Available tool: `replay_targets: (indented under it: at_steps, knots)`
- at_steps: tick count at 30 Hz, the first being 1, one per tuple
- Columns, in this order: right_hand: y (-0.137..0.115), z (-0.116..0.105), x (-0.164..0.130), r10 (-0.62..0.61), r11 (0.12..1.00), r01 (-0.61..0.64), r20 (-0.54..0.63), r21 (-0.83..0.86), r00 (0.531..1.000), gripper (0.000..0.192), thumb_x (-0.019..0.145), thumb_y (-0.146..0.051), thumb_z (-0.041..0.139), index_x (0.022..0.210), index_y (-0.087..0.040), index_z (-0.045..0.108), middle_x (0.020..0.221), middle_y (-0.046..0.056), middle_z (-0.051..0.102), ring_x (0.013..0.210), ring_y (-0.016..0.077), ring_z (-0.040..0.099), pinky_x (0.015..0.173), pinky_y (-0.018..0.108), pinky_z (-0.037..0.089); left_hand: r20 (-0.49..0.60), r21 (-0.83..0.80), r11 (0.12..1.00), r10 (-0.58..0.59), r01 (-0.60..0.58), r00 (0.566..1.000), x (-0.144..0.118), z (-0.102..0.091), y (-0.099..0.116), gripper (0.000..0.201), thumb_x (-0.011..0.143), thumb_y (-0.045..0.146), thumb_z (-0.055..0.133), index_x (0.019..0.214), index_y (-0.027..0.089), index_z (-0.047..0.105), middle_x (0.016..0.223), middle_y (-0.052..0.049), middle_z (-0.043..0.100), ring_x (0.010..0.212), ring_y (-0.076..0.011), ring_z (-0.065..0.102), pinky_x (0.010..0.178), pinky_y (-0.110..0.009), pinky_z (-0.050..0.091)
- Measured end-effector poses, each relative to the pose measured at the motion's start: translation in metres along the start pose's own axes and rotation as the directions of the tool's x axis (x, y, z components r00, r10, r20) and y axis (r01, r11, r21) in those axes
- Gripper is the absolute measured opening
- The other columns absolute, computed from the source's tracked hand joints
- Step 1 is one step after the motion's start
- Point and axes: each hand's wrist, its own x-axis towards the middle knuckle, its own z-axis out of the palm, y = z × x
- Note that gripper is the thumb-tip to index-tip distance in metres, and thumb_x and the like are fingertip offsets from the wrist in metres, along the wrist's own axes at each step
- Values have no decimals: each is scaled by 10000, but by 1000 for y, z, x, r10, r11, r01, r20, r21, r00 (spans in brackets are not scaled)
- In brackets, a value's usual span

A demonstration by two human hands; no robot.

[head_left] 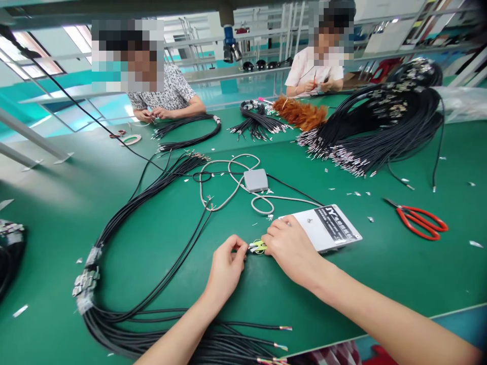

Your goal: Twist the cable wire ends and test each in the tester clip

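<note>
Green bench top (380,274) fills your view, w/ two other people seated at the far side, each w/ hands busy on their own wires. Far left edge: a dark cable coil (9,253), only partly in view. Next, a big cable bundle (114,223) loops from bench centre down toward you, taped w/ labels at its left bend; loose ends w/ stripped tips lie near the front edge. Your left hand (224,271) sits just right of that loop, fingers pinched together on a black wire end, thumb on top. Touching it to the right is a small yellow-green clip (258,247), right btwn both hands; can't tell exactly what it is. Your right hand (291,248) presses on the clip's other side, fingers curled & closed on it, resting partly over a white card (327,225) w/ black print. Behind the hands: a grey box (255,180) w/ a grey cord looped around it. Farther right, red scissors (420,220) lie flat, well apart from your hands. Back right, a large wire pile (380,126), metal tips fanned toward centre, orange duster (300,112) beside it.
</note>
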Motion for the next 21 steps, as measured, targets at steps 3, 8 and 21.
replay_targets:
  at_steps: [3,8,21]
  knots:
    - [0,0,-1,3,1000,-3,-8,-4,1000,160,872,-138,648,718,-180,642,735,21,672,827,191,549,753,368,263,-3,41,999,26,-26,1000,0,0,0,241,815,383,548,677,198,482,543,77,398,417,-68,323,387,-167,227]
    - [-2,5,0,11,1000,-11,-24,-8,1000,155,865,-135,652,719,-181,633,744,29,676,825,192,557,755,372,278,-10,102,992,78,-76,997,-1,2,-2,237,837,382,518,686,204,481,553,72,412,427,-81,330,404,-181,247]
    - [18,-4,-86,278,949,-140,-547,281,789,202,941,-101,465,1074,-210,572,1222,70,672,1167,225,556,965,404,356,34,277,923,269,-268,962,1,-10,1,243,860,331,508,651,211,540,613,7,527,564,-164,453,538,-240,343]
